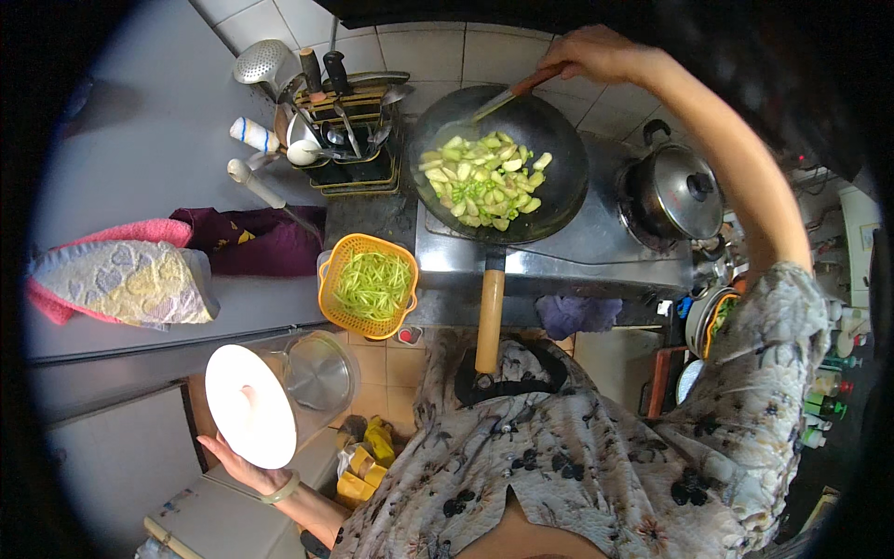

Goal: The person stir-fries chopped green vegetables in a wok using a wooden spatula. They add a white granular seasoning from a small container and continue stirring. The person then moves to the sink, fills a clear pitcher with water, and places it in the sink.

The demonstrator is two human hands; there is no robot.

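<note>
My right hand [594, 52] grips the wooden handle of a wok spatula [536, 79] over the far side of the black wok [562, 143]. The spatula's blade is down in the wok, blurred at the left edge of the food. Light green vegetable slices [482, 182] with small bright green bits lie in the wok, whose wooden handle [490, 321] points towards me. My left hand [244, 467] holds a round white dish [255, 405] at lower left, tilted and overexposed; its fingers are partly hidden behind it.
A yellow basket [328, 300] of shredded green vegetable [372, 285] stands left of the wok. Behind it is a utensil rack [356, 187]. A lidded steel pot [688, 189] sits on the right burner. Towels [150, 283] lie on the left counter; a cylindrical container [321, 377] is beside the dish.
</note>
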